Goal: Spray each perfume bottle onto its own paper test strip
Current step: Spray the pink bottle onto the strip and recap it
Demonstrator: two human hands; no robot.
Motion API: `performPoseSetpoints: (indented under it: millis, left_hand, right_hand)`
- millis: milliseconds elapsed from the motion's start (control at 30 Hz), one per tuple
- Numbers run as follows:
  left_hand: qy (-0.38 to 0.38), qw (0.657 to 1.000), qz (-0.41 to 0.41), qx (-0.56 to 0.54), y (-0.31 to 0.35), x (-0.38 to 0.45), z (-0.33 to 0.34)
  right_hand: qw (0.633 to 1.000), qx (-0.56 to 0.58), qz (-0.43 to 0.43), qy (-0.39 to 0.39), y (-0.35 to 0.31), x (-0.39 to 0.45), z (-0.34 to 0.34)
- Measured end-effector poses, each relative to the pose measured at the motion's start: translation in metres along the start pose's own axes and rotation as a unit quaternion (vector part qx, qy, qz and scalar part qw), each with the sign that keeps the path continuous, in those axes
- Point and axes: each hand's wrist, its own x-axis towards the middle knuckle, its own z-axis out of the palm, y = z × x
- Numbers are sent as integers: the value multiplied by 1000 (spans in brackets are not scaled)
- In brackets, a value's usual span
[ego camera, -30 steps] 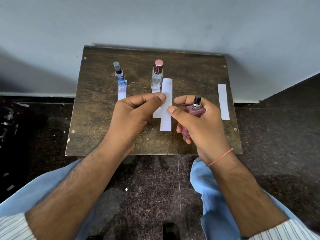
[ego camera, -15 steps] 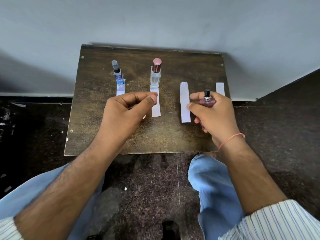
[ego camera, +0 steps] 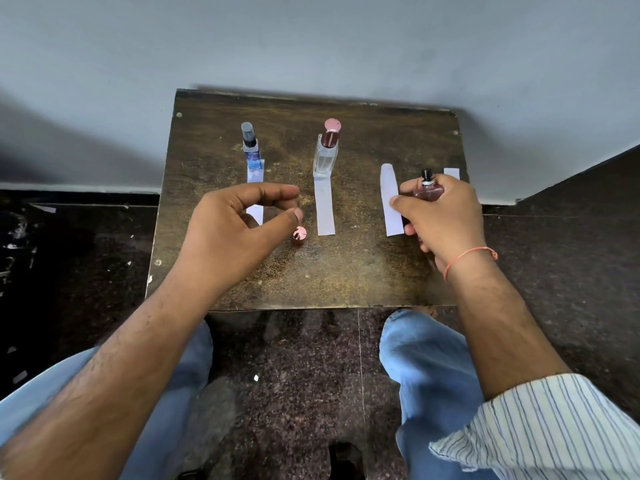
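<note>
My right hand (ego camera: pixel 445 220) grips a small pink perfume bottle (ego camera: pixel 428 189) with a bare black sprayer, and its thumb rests on a white strip (ego camera: pixel 390 199) lying on the table. My left hand (ego camera: pixel 235 226) hovers with fingers apart, holding nothing. Just below its thumb a small pink cap (ego camera: pixel 299 234) stands on the table. A blue bottle (ego camera: pixel 250 147) stands at the top of its strip (ego camera: pixel 255 174), which my left hand partly hides. A clear bottle with a pink cap (ego camera: pixel 327 150) stands at the head of another strip (ego camera: pixel 325 209). A further strip (ego camera: pixel 451 173) peeks out behind my right hand.
All of this sits on a small dark wooden table (ego camera: pixel 346 271) pushed against a grey wall. My knees in blue jeans are below the table's near edge, over a dark speckled floor.
My right hand has carried the pink bottle and the strip rightwards and laid the strip on the table. My left hand opened and the pink cap now stands beneath it.
</note>
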Motion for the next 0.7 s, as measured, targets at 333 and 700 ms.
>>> performPoseSetpoints:
  millis: [333, 700]
  left_hand:
    - [-11, 999, 11, 39, 0, 1, -5]
    - [-18, 998, -1, 56, -3, 0, -5]
  right_hand:
    - [1000, -22, -1, 8, -1, 2, 3]
    - [999, -40, -23, 9, 3, 7, 4]
